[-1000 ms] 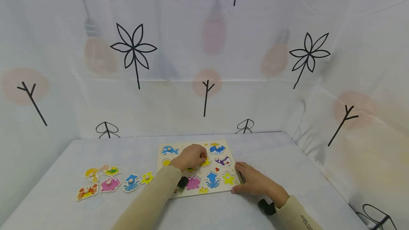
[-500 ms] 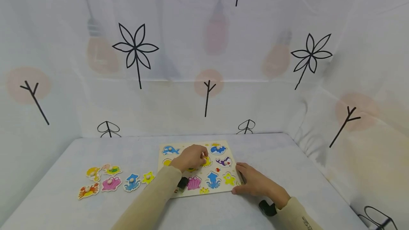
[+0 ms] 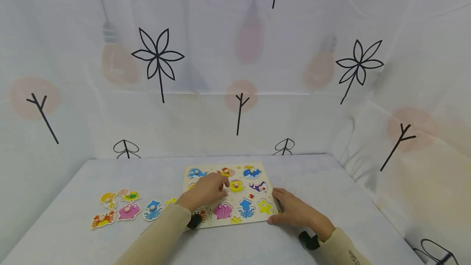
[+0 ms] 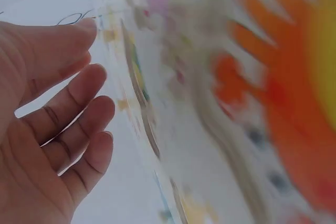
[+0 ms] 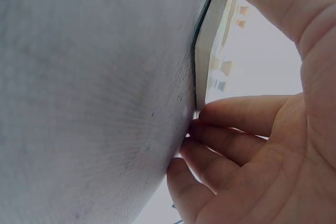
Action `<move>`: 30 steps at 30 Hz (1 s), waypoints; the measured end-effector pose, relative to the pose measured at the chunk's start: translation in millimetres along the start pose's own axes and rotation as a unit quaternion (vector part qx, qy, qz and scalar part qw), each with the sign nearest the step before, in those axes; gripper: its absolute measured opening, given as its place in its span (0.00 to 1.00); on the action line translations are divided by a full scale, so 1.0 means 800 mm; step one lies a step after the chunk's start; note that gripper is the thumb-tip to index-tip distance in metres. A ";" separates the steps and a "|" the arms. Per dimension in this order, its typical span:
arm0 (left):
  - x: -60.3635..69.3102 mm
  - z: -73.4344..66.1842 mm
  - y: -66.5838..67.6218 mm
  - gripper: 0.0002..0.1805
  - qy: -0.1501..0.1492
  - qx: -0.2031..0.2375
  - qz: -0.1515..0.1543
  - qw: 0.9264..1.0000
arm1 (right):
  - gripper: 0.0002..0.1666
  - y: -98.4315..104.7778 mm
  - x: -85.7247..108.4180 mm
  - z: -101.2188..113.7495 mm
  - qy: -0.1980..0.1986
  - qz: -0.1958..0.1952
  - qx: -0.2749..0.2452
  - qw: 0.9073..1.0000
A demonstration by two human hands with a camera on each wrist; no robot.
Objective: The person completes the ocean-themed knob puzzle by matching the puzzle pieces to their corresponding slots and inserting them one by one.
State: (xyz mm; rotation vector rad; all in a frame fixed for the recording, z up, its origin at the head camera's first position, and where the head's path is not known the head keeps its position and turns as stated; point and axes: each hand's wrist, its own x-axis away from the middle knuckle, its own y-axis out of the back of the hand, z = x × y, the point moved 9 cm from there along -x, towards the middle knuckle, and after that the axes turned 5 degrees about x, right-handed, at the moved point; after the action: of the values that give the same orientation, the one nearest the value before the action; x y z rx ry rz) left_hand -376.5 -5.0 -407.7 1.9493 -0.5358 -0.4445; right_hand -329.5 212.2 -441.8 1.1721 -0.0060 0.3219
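Note:
In the head view, a wooden peg puzzle board [image 3: 243, 225] with sea-animal pictures lies on the table. My left hand [image 3: 206, 189] hovers over its left half, fingers loosely bent with nothing between them; the left wrist view shows the bare palm and fingers [image 4: 86, 124]. Just right of that hand, a yellow octopus piece [image 3: 236, 186] with a round knob sits in the board. My right hand [image 3: 294, 209] touches the board's right side, thumb near the front corner. In the right wrist view, its fairly straight fingers [image 5: 236, 115] rest by the board's edge.
Left of the board lie several loose knobbed pieces: an orange crab [image 3: 103, 220], a pink shell [image 3: 129, 212], a blue squid [image 3: 152, 210] and others. My left sleeve [image 3: 162, 232] partly covers a yellow star piece [image 3: 171, 201]. A patterned cloth [image 3: 198, 126] hangs behind the table.
My left hand has let go of the yellow octopus piece and drawn back left and slightly toward me, uncovering it and a piece behind. My right hand stays at the board's side.

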 end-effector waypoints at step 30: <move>0.143 0.135 0.073 0.10 0.134 0.008 -0.051 0.990 | 0.60 -0.002 -0.001 -0.001 0.006 0.000 0.005 1.000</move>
State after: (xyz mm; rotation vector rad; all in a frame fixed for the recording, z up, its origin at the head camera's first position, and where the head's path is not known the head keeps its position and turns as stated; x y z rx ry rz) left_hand -348.4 -170.5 -406.9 2.0190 -0.2686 -0.2349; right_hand -329.8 212.2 -443.4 1.1803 0.0072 0.3296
